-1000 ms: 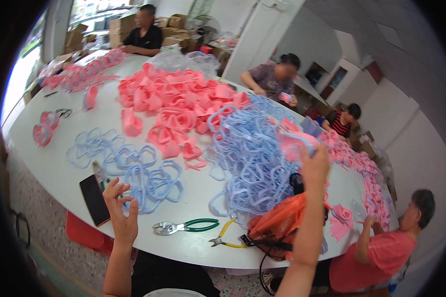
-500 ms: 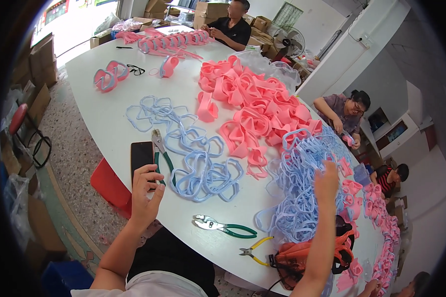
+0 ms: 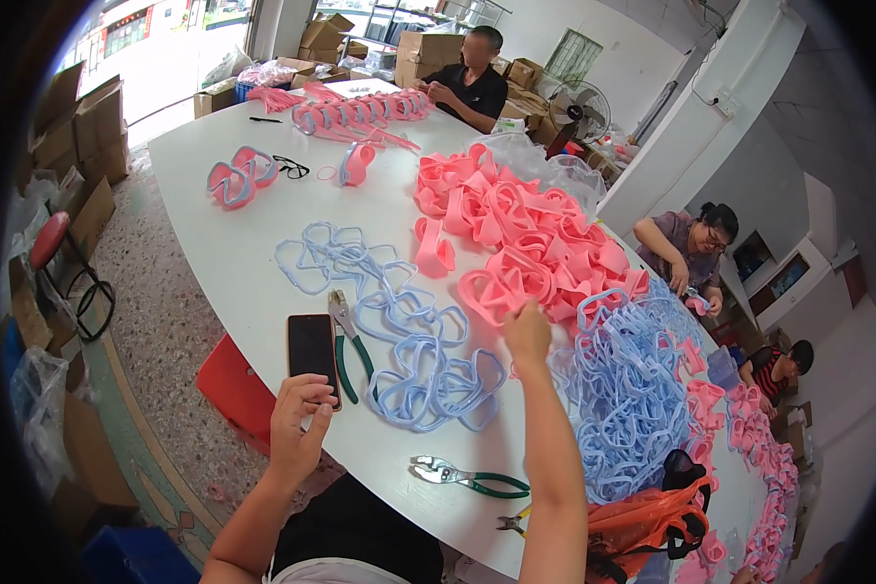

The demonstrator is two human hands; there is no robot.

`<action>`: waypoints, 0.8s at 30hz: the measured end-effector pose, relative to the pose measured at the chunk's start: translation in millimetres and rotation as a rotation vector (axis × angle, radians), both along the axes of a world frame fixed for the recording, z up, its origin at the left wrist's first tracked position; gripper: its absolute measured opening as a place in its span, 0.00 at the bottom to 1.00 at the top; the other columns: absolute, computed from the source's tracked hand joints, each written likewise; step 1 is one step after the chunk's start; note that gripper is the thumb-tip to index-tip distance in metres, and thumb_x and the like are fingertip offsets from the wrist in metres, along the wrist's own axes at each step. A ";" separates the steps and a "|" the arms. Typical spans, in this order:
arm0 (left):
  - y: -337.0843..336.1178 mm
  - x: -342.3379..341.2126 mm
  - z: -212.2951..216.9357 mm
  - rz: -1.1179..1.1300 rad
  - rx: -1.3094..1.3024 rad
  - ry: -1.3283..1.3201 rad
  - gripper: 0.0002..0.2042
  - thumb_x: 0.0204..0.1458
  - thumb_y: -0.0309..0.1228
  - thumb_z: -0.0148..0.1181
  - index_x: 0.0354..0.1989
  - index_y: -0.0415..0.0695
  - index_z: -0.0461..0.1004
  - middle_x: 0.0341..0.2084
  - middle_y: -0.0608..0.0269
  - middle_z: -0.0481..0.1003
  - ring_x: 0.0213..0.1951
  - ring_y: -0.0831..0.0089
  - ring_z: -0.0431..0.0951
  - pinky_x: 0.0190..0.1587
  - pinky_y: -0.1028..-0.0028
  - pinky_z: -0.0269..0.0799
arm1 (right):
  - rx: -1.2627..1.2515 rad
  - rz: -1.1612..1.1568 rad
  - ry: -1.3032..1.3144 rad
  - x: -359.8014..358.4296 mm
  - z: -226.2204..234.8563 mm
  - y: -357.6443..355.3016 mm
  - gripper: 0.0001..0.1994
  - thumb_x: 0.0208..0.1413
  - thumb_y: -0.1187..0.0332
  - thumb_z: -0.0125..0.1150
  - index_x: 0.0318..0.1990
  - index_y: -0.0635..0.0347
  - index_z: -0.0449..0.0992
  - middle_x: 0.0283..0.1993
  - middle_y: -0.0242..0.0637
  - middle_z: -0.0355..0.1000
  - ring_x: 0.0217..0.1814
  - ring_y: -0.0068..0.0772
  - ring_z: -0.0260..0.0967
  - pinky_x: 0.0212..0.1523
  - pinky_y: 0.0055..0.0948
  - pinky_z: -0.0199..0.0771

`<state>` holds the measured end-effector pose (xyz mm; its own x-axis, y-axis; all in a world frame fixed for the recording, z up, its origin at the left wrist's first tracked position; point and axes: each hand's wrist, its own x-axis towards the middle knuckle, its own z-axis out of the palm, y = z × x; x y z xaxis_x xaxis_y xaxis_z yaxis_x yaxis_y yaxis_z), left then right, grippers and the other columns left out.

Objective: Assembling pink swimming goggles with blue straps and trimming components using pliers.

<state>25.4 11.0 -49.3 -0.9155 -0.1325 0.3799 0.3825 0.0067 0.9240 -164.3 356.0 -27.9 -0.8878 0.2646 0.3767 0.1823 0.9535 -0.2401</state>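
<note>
My left hand (image 3: pixel 302 423) hovers at the table's near left edge with bent fingers and the thumb apart, holding nothing. Just beyond it lies a dark-screened phone (image 3: pixel 311 350), beside green-handled pliers (image 3: pixel 348 341). My right hand (image 3: pixel 528 336) reaches to the near edge of a heap of pink looped bands (image 3: pixel 545 234). Its fingers are curled against a pink loop (image 3: pixel 492 297); the fingertips are hidden. Light-blue rings lie between my hands in a loose group (image 3: pixel 428 375), and a larger tangled pile of blue rings (image 3: pixel 623 389) sits right of my right forearm.
A second pair of green-handled pliers (image 3: pixel 467 477) lies near the front edge, with small cutters (image 3: pixel 511 524) partly behind my forearm and an orange bag (image 3: pixel 642 530) to the right. Assembled pink-and-blue pieces (image 3: pixel 241 177) and glasses (image 3: pixel 290 167) sit farther off. Several people work around the table (image 3: pixel 195 214).
My right hand has moved left from above the blue pile to the edge of the pink heap. My left hand stays by the phone. The whole view has shifted slightly.
</note>
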 end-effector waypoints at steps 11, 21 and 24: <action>61.4 -2.9 18.2 -1.013 1.304 -0.753 0.29 0.61 0.50 0.48 0.61 0.37 0.61 0.57 0.46 0.67 0.58 0.57 0.70 0.55 0.65 0.73 | -0.118 0.692 0.545 141.0 65.7 -47.7 0.08 0.54 0.78 0.59 0.40 0.64 0.67 0.34 0.44 0.74 0.29 0.35 0.75 0.30 0.30 0.75; 54.8 3.0 -38.0 -0.969 1.326 -0.571 0.20 0.60 0.37 0.57 0.55 0.37 0.68 0.37 0.62 0.75 0.39 0.73 0.76 0.46 0.71 0.76 | -0.136 0.770 0.099 193.4 14.6 -27.7 0.16 0.48 0.79 0.62 0.45 0.61 0.68 0.49 0.46 0.72 0.46 0.48 0.74 0.44 0.38 0.76; 56.8 11.0 -49.8 -0.862 1.321 -0.669 0.19 0.59 0.35 0.57 0.55 0.37 0.68 0.37 0.61 0.75 0.38 0.72 0.76 0.47 0.71 0.75 | -0.116 0.720 0.050 175.4 3.7 -30.0 0.17 0.44 0.80 0.61 0.45 0.61 0.71 0.49 0.44 0.72 0.51 0.47 0.70 0.49 0.38 0.73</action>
